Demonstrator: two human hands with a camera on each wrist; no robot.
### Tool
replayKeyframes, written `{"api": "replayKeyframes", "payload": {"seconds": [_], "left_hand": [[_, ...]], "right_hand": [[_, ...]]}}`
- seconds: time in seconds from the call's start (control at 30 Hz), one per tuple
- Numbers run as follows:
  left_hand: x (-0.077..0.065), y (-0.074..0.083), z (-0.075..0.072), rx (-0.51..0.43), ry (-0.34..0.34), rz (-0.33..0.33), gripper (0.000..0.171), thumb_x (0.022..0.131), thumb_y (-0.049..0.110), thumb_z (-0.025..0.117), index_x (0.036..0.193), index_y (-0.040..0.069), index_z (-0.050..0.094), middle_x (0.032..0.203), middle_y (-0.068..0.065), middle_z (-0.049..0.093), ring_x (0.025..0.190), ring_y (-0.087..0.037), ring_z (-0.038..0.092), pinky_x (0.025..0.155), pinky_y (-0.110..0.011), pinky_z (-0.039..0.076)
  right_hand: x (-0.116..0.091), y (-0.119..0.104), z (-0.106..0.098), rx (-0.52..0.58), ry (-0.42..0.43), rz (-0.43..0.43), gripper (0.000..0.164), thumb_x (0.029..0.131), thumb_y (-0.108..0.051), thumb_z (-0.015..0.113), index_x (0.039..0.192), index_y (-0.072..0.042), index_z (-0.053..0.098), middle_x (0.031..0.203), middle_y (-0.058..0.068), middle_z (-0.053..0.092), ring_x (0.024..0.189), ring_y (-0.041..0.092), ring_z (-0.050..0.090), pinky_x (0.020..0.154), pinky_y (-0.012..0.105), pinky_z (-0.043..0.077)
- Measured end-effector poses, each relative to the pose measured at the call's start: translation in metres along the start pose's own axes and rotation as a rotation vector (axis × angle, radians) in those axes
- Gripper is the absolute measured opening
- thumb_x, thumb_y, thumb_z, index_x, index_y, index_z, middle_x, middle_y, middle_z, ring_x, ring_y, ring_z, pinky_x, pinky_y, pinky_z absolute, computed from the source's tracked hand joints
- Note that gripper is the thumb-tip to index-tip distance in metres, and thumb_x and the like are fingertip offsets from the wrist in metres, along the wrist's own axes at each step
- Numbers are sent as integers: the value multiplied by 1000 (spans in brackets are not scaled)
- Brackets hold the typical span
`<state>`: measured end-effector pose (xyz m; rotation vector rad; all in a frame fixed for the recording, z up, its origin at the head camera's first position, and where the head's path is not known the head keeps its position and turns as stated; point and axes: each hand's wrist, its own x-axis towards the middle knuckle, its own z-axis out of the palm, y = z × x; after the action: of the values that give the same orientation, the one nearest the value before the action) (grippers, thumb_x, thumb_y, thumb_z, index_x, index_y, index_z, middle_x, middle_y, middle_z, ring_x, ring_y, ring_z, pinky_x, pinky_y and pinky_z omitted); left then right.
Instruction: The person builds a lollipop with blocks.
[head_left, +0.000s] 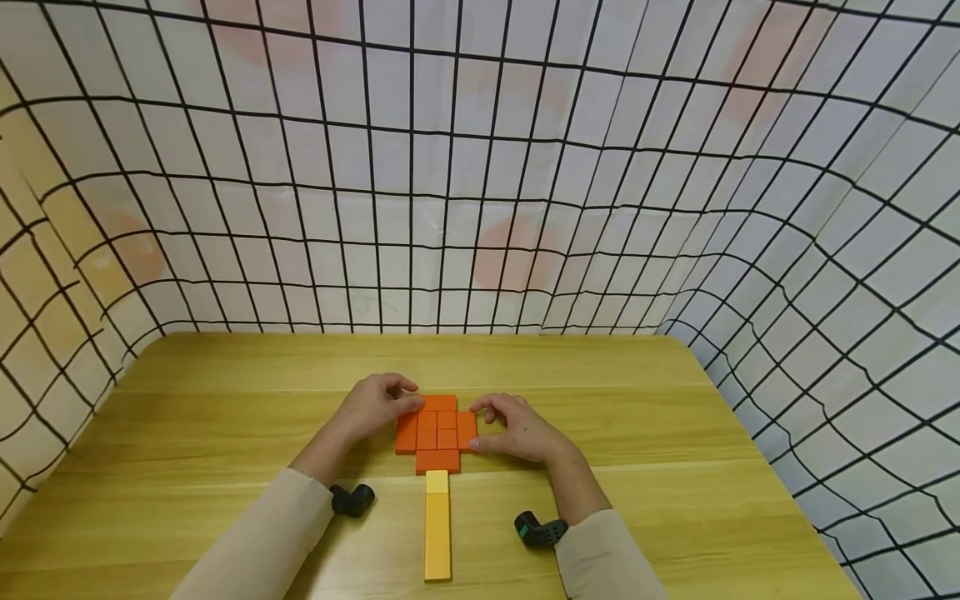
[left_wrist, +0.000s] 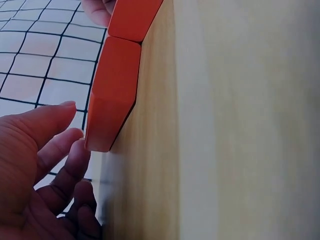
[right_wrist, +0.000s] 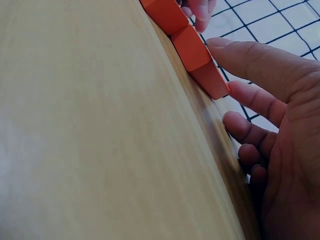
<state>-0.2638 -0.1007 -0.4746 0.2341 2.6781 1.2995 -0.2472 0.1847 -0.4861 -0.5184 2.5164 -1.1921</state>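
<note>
Flat orange blocks (head_left: 427,439) lie fitted edge to edge on the table, small ones in the middle and longer ones around them. My left hand (head_left: 378,404) is at the cluster's upper left corner, its thumb and fingers loosely bent. In the left wrist view a fingertip meets the end of an orange block (left_wrist: 116,75), while the thumb is apart from it. On the opposite side, my right hand (head_left: 521,429) rests with relaxed fingers at the right-hand block (head_left: 467,431). The right wrist view has its index fingertip at that block's end (right_wrist: 212,80).
Below the cluster, a small pale yellow block (head_left: 437,482) and a long yellow block (head_left: 437,537) form a line toward me. Each wrist carries a black device (head_left: 540,531). A black wire grid (head_left: 450,200) stands behind and beside the wooden table (head_left: 660,500).
</note>
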Motion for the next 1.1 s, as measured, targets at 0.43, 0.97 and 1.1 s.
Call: {"api": "replayKeyframes", "payload": {"seconds": [0.43, 0.97, 1.1], "left_hand": [[-23, -11, -16, 54, 26, 27, 34, 98, 34, 69, 123, 11, 71, 103, -6, 71, 85, -17, 61, 75, -32, 49], [-55, -15, -40, 224, 34, 95, 44, 98, 38, 68, 132, 9, 66, 116, -12, 67, 102, -28, 62, 89, -49, 53], [-61, -24, -50, 303, 86, 117, 47, 97, 36, 69, 134, 7, 65, 117, -15, 66, 106, -34, 61, 92, -54, 50]], "right_hand": [[3, 5, -2, -2, -14, -12, 48, 87, -36, 82, 128, -26, 61, 111, 4, 51, 103, 21, 41, 88, 38, 37], [3, 9, -6, -18, 3, -23, 54, 93, -41, 72, 140, -23, 53, 110, 4, 51, 98, 19, 42, 84, 37, 37], [2, 8, -9, 24, 6, -18, 61, 96, -39, 71, 149, -21, 47, 110, 7, 51, 91, 19, 43, 80, 33, 38]]}}
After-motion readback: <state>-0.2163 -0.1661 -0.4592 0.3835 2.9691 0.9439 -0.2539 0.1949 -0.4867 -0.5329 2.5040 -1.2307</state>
